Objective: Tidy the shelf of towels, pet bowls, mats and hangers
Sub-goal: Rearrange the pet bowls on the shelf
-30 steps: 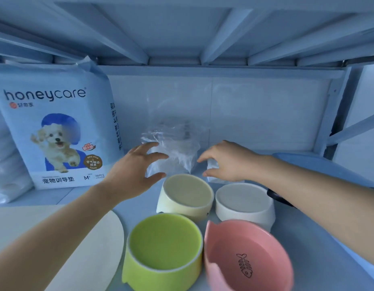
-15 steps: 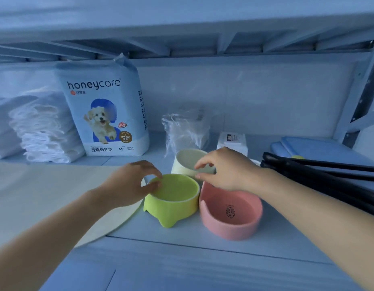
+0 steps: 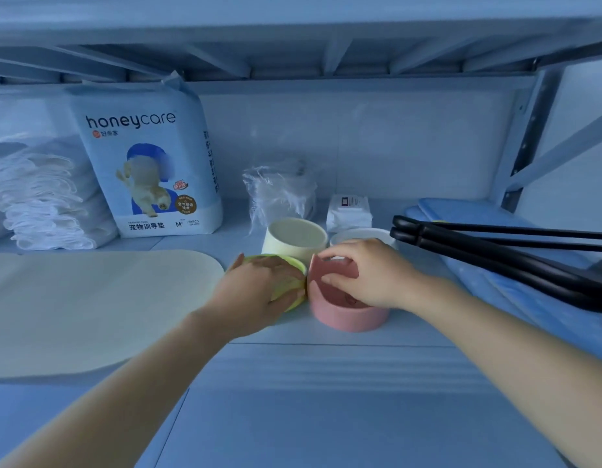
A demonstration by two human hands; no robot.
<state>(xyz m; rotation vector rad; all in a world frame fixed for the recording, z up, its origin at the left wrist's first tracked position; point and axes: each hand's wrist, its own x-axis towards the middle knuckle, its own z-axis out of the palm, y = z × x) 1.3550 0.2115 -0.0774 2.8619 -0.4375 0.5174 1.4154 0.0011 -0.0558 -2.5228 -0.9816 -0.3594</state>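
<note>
Our left hand [image 3: 255,292] grips the green pet bowl [image 3: 297,270] and our right hand [image 3: 370,275] pinches the pink pet bowl [image 3: 346,315] at its rim. Lifted carelessly, they could clash or knock the cream bowl [image 3: 294,236] behind.

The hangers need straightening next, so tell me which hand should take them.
Probably right. The right hand, on the pink bowl, is nearer the black hangers lying to the right; the left hand grips the green bowl farther off.

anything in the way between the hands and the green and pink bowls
Nothing visible. The left hand grips the green bowl from above, and the right hand holds the pink bowl by its rim.
</note>
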